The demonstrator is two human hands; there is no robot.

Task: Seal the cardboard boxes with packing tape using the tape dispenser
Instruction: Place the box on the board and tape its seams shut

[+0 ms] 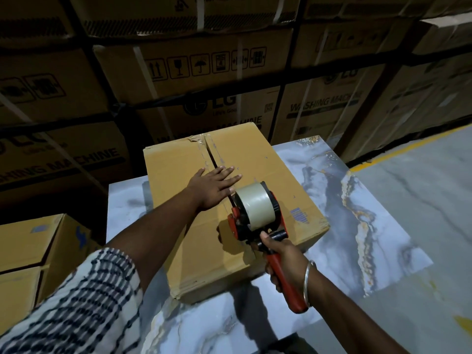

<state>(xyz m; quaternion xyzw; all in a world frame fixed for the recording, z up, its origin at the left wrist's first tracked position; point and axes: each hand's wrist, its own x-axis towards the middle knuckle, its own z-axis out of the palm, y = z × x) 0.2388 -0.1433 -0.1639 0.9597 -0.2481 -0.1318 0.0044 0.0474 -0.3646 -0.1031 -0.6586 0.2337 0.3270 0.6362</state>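
Nearest the camera, at seven o'clock, a white sleeve (pixel 74 300) with dark woven stripes covers the left upper arm. From it the forearm reaches up to the left hand (pixel 212 187), which lies flat on top of the cardboard box (pixel 178 221), fingers (pixel 231 178) straight and spread, released, pressing across the centre seam where the two flaps meet. At five o'clock the right hand (pixel 281 254), a metal bangle (pixel 309 279) on its wrist, has its fingers clenched round the red handle of the tape dispenser (pixel 255 215). This dispenser carries a roll of pale packing tape (pixel 255 203) and rests its front end on the box top at the seam, just beside the left hand's heel. Old torn tape shows at the seam's far end, at twelve o'clock. Beneath the box is a marbled grey-blue desk (pixel 357 213). At nine o'clock sit two more brown boxes (pixel 30 249); stacked washing machine cartons (pixel 204 72) fill the background.
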